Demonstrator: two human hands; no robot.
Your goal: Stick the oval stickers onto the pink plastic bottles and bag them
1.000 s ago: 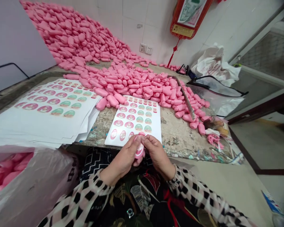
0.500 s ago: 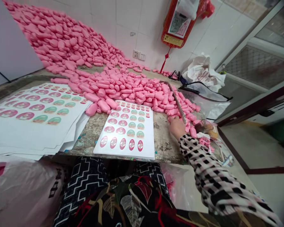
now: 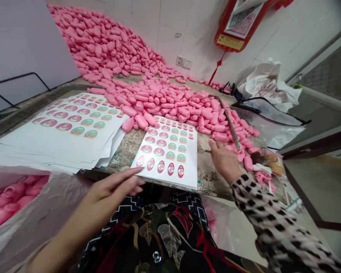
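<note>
Left hand [image 3: 111, 192] returned, at corner of sticker sheet [image 3: 167, 152]

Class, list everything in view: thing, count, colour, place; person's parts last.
Pink pieces: uncountable, pink, heaped on table
Table: one, grey-brown, centre
Front sheet: one visible, white with pink-green stickers, near edge
Sheet stack: several, white, table's left
Strip: one, grey, among pieces
Sockets: two, white, wall
Hanging: one, red-framed, wall
Crumpled bundle: one, white, back right
Pouch: one, clear, black-edged, right
Filled bag: one, whitish, lower left
Wire frame: one, black, left
Left grip: one, bare, front sheet's left corner
Right grip: one, bare, table's right
Checked sleeve: one clear, black-pale, lower right
Patterned top: one, dark, bottom
</note>
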